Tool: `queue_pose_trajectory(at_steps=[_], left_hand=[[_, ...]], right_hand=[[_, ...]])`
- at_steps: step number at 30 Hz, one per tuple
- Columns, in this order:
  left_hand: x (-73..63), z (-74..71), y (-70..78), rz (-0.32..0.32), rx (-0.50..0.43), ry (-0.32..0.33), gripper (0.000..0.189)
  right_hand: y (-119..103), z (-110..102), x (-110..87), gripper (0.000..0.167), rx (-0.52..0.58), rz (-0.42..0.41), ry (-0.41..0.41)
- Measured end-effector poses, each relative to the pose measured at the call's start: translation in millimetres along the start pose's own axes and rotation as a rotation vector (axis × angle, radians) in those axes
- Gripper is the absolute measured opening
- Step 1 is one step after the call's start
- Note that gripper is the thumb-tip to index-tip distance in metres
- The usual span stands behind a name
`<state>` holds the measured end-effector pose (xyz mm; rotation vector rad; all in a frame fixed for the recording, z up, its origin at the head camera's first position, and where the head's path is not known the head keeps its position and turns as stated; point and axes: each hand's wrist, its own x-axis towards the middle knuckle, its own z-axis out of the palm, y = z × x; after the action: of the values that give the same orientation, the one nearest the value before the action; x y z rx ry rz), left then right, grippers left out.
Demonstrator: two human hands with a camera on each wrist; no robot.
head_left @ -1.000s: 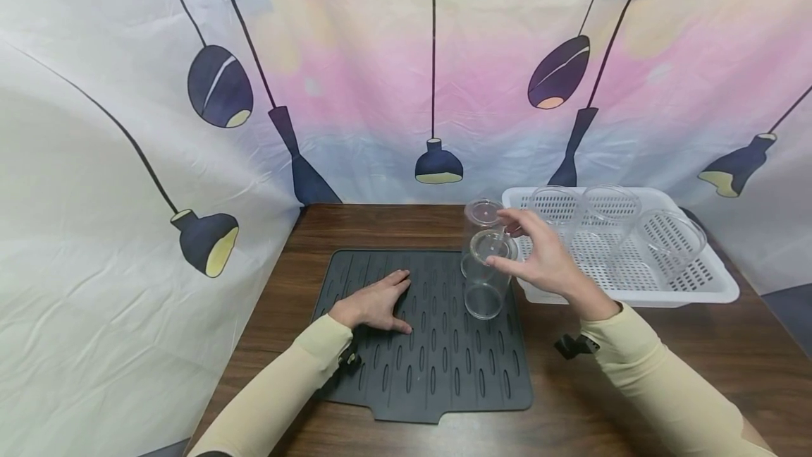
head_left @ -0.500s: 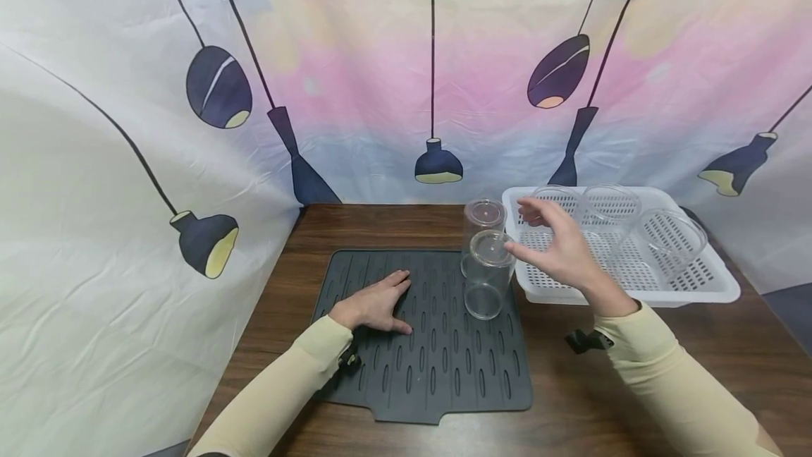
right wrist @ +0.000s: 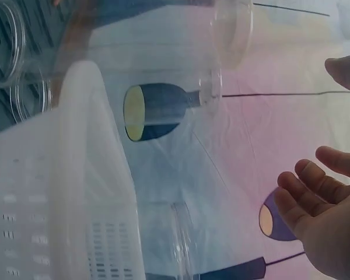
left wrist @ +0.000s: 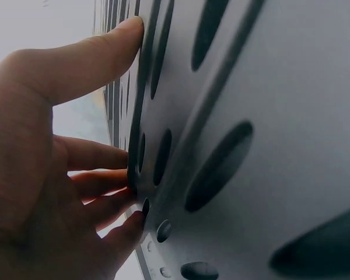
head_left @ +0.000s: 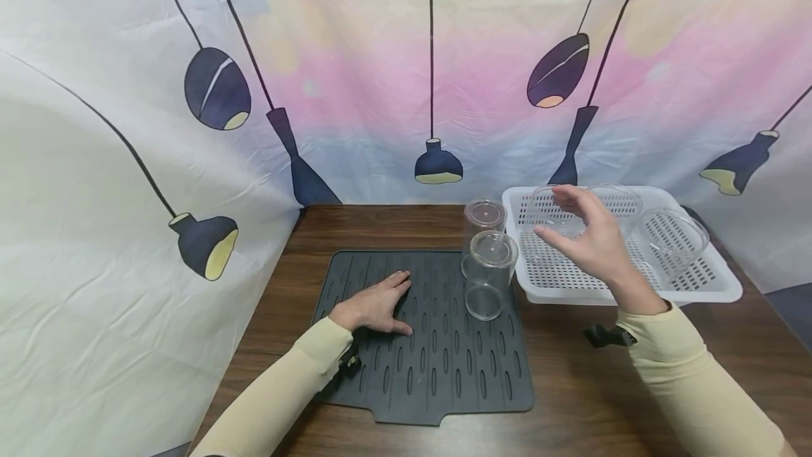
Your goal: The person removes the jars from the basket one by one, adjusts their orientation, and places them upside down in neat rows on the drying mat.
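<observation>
My left hand (head_left: pixel 376 304) rests on the dark grey ribbed mat (head_left: pixel 419 386), its fingers spread; in the left wrist view the fingertips (left wrist: pixel 134 29) touch the slotted surface. Two clear glasses stand upside down at the mat's right side: a nearer glass (head_left: pixel 487 281) and a farther glass (head_left: pixel 483 216) partly behind it. Over the white perforated basket (head_left: pixel 545 295) hovers my right hand (head_left: pixel 593 238), thumb and fingers apart, holding nothing. Inside the basket are three clear glasses with their rims up: a left glass (head_left: pixel 539 214), a middle glass (head_left: pixel 624 196) partly behind the hand, and a right glass (head_left: pixel 672 245).
The mat and basket share a brown wooden table (head_left: pixel 564 386). A fabric backdrop (head_left: pixel 374 90) printed with hanging lamps rises along the table's back and left. The basket's left wall stands close to the two upturned glasses.
My right hand has come away from the nearer upturned glass and moved right, over the basket. That glass stays standing on the mat. My left hand stays in place.
</observation>
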<state>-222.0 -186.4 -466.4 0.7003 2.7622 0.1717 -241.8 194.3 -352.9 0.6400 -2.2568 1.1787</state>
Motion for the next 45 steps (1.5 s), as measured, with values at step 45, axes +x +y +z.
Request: queue_pose_trajectory(at_steps=[45], left_hand=[[-2.0, 3.5, -2.0, 0.008, 0.003, 0.017, 0.100]], right_hand=[[37, -71, -22.0, 0.065, -0.117, 0.199, 0.196]])
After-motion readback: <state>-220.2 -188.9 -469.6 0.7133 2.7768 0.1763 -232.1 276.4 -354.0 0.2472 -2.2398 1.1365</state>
